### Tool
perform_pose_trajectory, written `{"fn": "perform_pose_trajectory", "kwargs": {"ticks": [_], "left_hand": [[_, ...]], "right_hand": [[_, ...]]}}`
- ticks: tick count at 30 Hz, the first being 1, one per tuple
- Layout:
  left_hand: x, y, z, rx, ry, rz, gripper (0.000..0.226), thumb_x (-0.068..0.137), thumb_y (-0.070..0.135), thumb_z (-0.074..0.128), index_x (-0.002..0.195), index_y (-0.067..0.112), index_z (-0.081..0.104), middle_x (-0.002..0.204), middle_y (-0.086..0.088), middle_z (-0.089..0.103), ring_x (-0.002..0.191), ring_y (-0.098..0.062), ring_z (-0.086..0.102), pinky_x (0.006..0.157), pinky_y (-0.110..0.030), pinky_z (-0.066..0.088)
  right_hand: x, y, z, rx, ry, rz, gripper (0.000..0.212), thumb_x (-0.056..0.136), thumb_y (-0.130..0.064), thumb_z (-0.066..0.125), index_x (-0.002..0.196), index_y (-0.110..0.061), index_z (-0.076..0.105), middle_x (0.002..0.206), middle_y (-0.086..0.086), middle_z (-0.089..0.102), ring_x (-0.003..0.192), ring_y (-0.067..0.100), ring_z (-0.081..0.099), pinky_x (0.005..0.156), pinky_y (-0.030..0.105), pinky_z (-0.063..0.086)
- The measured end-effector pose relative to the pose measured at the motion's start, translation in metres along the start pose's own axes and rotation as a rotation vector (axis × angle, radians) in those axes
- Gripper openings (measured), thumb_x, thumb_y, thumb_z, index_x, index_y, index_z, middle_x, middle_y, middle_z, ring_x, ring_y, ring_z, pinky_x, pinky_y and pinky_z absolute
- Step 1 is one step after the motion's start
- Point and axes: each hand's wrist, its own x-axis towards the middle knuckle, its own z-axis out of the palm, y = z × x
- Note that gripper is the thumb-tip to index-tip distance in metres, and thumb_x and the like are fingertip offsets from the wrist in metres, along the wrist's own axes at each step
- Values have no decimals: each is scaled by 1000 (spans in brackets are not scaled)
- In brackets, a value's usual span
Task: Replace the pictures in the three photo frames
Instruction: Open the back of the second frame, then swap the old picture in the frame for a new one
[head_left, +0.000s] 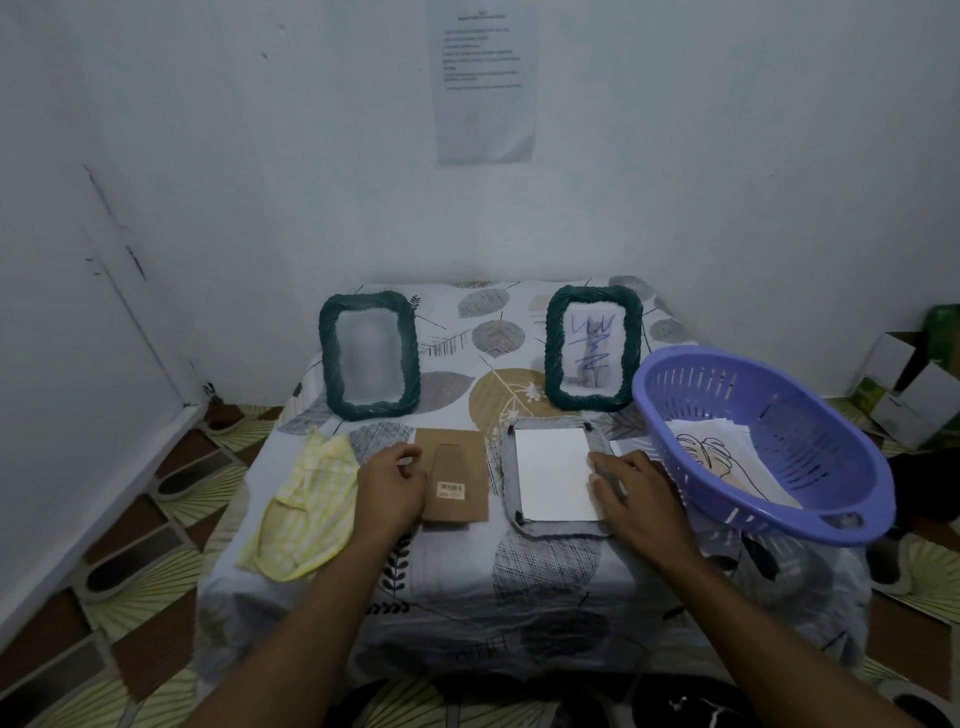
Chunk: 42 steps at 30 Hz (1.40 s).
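1. While face down on the leaf-patterned cloth (519, 571), flat at front centre: one photo frame (510, 467), grey back upward, white sheet (556, 473) laid inside its rim, small dark clips at the corners.
2. Right hand (641, 496) at that frame's right edge; fingers (602, 460) fairly straight and spread, tips touching the sheet's right margin, nothing gripped.
3. Left hand (392, 488) over the left edge of a brown backing board (460, 462); fingers loosely curled, thumb close to forefinger; impossible to tell whether pinching the board or merely resting against it.
4. Backing board flat just left of the face-down frame, apart from it, barcode label (451, 489) on its lower half.
5. Standing toward the back: left upright frame (328, 358), green twisted rim, blurred picture; right upright frame (551, 358), same rim, blue scribbles on pale paper.
6. Purple basket (779, 415) tilted at the right, just beside the right upright frame; loose papers (727, 457) inside, one with a leaf drawing.
7. Yellow cloth (306, 509) crumpled at front left, beside the left hand.
8. Printed notice (485, 78) on the wall behind.
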Motion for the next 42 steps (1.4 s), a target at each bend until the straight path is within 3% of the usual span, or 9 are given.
{"fn": "perform_pose_trajectory", "kwargs": {"ticks": [2,6,12,17,25,31,36,39,42], "left_hand": [[0,-3,4,75,-23,86,28,86,18,60,112,7,67,113,-12,67,100,-22,60,87,-28,45],[-2,1,12,282,-154,274,52,83,45,45,121,14,63,137,-12,53,127,-29,43,106,-40,35],[-2,-8,7,453,-234,432,66,82,56,32,126,15,60,136,-10,54,124,-27,50,102,-36,39],[-1,-20,-7,482,-204,417,72,78,59,28,127,16,60,136,-8,54,123,-27,50,101,-34,39],[0,-20,-3,540,-124,439,60,80,53,32,116,17,63,126,-7,59,111,-30,56,89,-41,47],[-2,-26,7,547,-77,441,34,83,42,47,107,21,60,115,1,59,101,-26,56,76,-35,46],[-7,-8,12,579,-1,423,38,86,40,47,113,19,63,127,-5,58,116,-25,54,95,-41,39],[-10,16,27,413,-91,456,46,85,42,46,113,13,67,126,-10,61,118,-27,53,100,-39,41],[-13,30,50,403,-185,356,51,88,51,51,119,13,62,139,-11,50,130,-26,40,109,-42,32]], "right_hand": [[2,-1,-1,-6,-10,-4,35,97,-32,50,130,-24,57,113,2,56,107,20,53,90,31,40],[13,-9,-3,-59,-34,30,35,97,-29,49,130,-18,55,122,12,56,115,27,52,95,34,39],[22,-25,8,-164,-29,55,30,95,-30,49,117,-14,62,113,15,57,105,32,54,85,36,46],[17,-28,21,-167,29,42,27,94,-22,47,113,-15,64,108,10,58,101,29,53,86,39,46],[15,-27,25,-64,97,84,36,88,-5,50,122,-5,63,117,14,64,107,30,54,93,39,44],[14,-26,26,-48,113,93,38,88,-4,50,124,-4,62,118,15,64,108,31,55,93,38,44],[14,-25,26,-25,117,100,38,88,-3,50,124,-4,62,119,14,64,109,30,55,95,38,43],[14,-26,26,-16,114,103,38,89,-4,49,125,-5,61,120,13,63,109,30,55,96,38,43],[12,-27,25,-18,106,95,38,89,-5,49,125,-6,61,120,13,63,109,29,54,96,38,43]]}}
